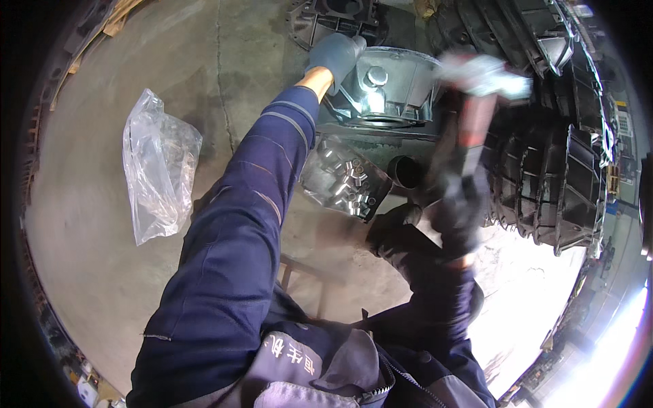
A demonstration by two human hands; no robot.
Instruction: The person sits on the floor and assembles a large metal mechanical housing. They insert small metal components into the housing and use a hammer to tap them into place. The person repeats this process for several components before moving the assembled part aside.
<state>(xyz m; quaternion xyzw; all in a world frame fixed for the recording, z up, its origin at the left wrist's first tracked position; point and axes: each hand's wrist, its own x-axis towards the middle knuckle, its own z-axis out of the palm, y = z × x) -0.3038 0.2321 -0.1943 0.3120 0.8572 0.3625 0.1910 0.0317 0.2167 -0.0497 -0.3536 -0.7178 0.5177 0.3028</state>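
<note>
A dark cast-metal housing [411, 71] stands on the floor ahead of me, with a shiny round metal piece [375, 77] showing inside it. My left hand [335, 58], in a grey glove, is closed over the housing's left rim; its fingertips are partly hidden. My right hand [461, 211], dark-gloved and smeared by motion, is wrapped round the handle of a hammer. The blurred hammer [474, 119] is raised to the right of the housing, its head apart from the round piece. Nearer to me, several small metal sleeves [350, 180] lie in a shallow tray [320, 192].
Ribbed dark castings [544, 180] are stacked along the right, and another casting [326, 20] lies beyond the housing. A clear plastic bag [160, 170] is on the concrete floor at left. By the tray sits a dark round cup-like part [405, 171].
</note>
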